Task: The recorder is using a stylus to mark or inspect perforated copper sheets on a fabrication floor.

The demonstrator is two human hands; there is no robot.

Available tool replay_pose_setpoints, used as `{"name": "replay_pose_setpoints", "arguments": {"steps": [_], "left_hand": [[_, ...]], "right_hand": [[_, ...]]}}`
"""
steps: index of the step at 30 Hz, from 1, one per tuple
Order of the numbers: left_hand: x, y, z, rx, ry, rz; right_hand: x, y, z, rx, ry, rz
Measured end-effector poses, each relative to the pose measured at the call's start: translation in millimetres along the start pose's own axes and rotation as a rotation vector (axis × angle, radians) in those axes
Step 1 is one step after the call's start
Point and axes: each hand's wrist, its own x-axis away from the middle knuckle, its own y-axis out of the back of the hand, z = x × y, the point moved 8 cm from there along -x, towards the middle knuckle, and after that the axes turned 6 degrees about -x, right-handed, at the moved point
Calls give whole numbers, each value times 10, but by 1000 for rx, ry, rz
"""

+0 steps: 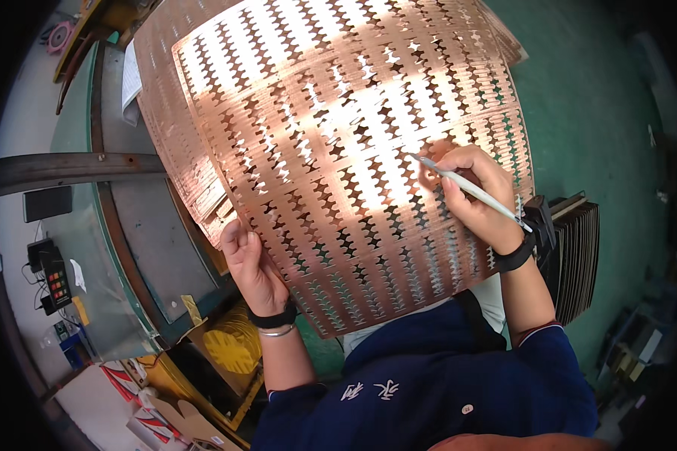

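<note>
A large copper-coloured sheet [331, 135], punched with rows of small shaped holes, is tilted up in front of me. My left hand [250, 264] grips its lower left edge, thumb on the front. My right hand [470, 195] holds a thin white pen-like tool [470, 188], whose tip touches the sheet near the middle right. Both wrists wear dark bands. More similar sheets lie stacked behind the held one.
A grey work table [154, 225] with a green rim lies to the left, under a dark metal bar [75, 167]. A cardboard box with a yellow roll [229, 349] sits below. A stack of dark plates [575, 255] stands at the right on the green floor.
</note>
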Motion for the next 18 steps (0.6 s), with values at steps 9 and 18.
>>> {"name": "replay_pose_setpoints", "arguments": {"steps": [9,18], "left_hand": [[2,2,7,28,7,-2],[1,5,10,15,3,40]], "right_hand": [[-56,1,159,138,173,13],[-158,-8,184,80,221,231]]}}
